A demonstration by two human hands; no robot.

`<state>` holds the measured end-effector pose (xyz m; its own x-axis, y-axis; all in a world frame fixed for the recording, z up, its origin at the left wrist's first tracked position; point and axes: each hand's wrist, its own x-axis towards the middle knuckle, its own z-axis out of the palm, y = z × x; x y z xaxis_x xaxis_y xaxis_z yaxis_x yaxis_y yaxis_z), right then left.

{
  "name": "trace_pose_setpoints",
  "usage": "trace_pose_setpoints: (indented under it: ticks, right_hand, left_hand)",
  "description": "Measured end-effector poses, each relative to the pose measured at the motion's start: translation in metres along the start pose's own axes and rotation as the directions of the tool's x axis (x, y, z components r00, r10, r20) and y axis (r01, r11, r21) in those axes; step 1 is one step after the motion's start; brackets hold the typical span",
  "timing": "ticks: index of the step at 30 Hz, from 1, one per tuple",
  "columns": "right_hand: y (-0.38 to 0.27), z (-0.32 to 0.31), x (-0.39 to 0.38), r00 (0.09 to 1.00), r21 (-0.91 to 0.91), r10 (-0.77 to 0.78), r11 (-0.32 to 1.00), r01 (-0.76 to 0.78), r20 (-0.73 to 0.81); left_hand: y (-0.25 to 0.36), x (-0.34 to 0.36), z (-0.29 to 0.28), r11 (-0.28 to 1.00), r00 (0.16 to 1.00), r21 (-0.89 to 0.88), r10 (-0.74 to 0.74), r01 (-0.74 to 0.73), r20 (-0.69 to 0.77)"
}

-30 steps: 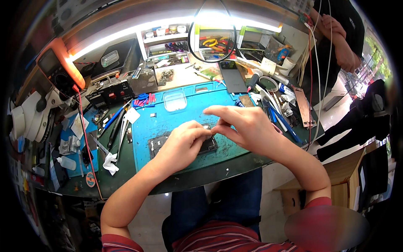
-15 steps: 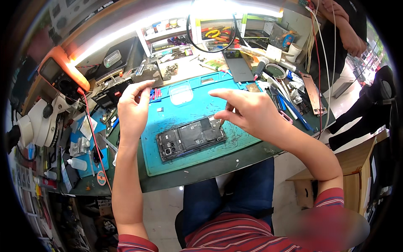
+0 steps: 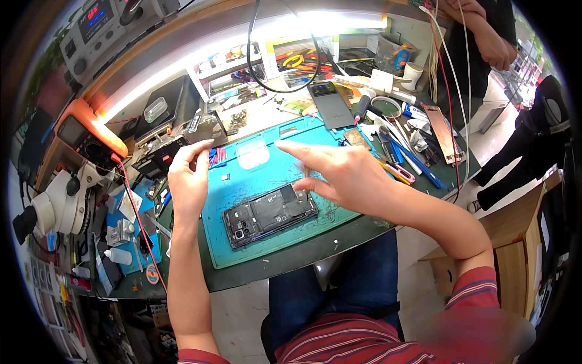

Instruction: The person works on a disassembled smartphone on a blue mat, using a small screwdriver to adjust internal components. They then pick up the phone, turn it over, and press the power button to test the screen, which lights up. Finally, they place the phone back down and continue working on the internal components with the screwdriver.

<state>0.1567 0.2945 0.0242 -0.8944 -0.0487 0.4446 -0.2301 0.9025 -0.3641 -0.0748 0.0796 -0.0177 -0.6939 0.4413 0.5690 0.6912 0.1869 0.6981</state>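
An opened phone (image 3: 270, 215) lies on the blue repair mat (image 3: 212, 242), its black inside facing up and its camera block at the lower left. My right hand (image 3: 342, 173) hovers over the phone's right end, index finger stretched leftward and thumb lower. Something small and greyish seems to be between the thumb and the curled fingers; I cannot make it out. Above the mat's left edge is my left hand (image 3: 190, 182), thumb and index tips close together. What they hold, if anything, is hidden. A clear plastic tray (image 3: 253, 154) and a small chip-like part (image 3: 225, 177) lie beyond the phone.
A dark phone panel (image 3: 331, 109) lies at the back of the mat. Several pens and tools (image 3: 412, 155) crowd the right side. An orange multimeter (image 3: 91, 133) and a white microscope (image 3: 57, 206) stand at left. Another person's arms (image 3: 482, 33) show at upper right.
The whole view has shifted a little. My right hand has moved left over the phone, and my left hand keeps much the same pose beside the mat.
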Motion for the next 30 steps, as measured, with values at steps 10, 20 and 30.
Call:
trace_pose_setpoints:
  ticks: [10,20,30]
  right_hand:
    - [-0.004,-0.002,0.003,0.995,0.258,0.075,0.962,-0.088,0.061]
    - [-0.010,-0.004,0.007,0.995,0.117,0.080,0.989,-0.086,0.058]
    - [0.024,0.023,0.052,0.920,0.512,0.323,0.842,-0.171,-0.223]
  left_hand:
    - [-0.017,0.004,-0.003,0.998,0.997,0.026,0.053,-0.052,-0.052]
    - [-0.021,0.007,-0.011,0.996,0.987,-0.058,-0.073,0.065,-0.140]
    - [-0.015,0.001,0.000,1.000,0.998,0.014,0.006,-0.005,-0.056]
